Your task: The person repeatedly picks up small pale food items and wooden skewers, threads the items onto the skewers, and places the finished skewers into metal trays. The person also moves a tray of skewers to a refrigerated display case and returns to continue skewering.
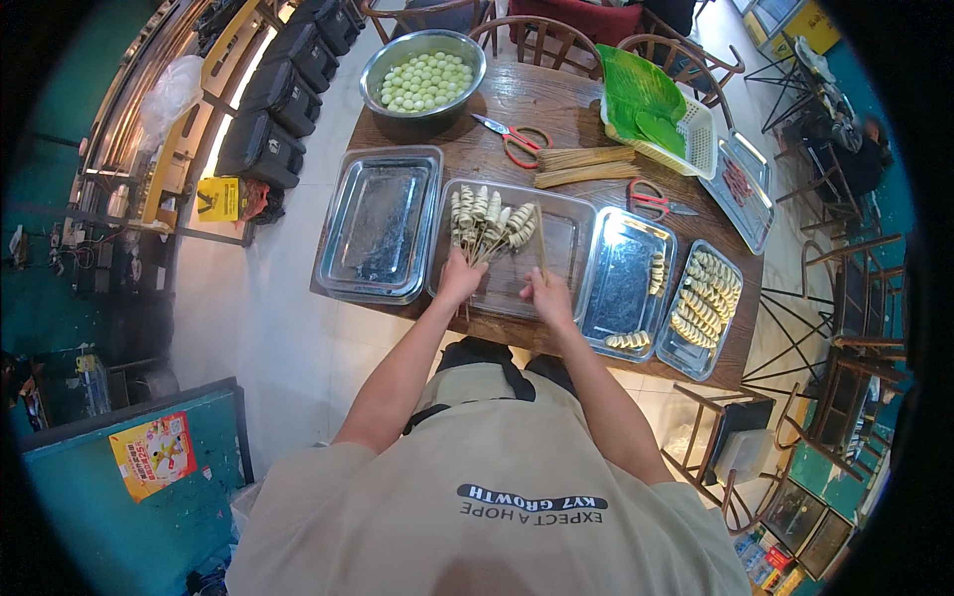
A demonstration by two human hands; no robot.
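Note:
My left hand (462,279) grips a bundle of bamboo skewers by their lower ends. Pale, spiral-cut food pieces (492,212) are threaded on their far ends, over a clear plastic tray (570,223). At the tray's right side, my right hand (550,298) is closed around thin bamboo sticks (541,242) pointing away from me; how many is hard to tell. Just right of that hand, a metal tray (622,287) holds two cut pieces, one at its right edge (656,273) and one near its front (627,340). Beyond it, a smaller metal tray (697,369) carries several similar pieces.
Stacked trays (376,223) stand at left on the wooden table (522,97). Behind are a steel bowl (369,78) of peeled eggs, scissors (522,141), a bamboo stick bundle (585,164), more scissors (648,197), a white basket (700,141) with green leaves and a tray of reddish strips (736,182).

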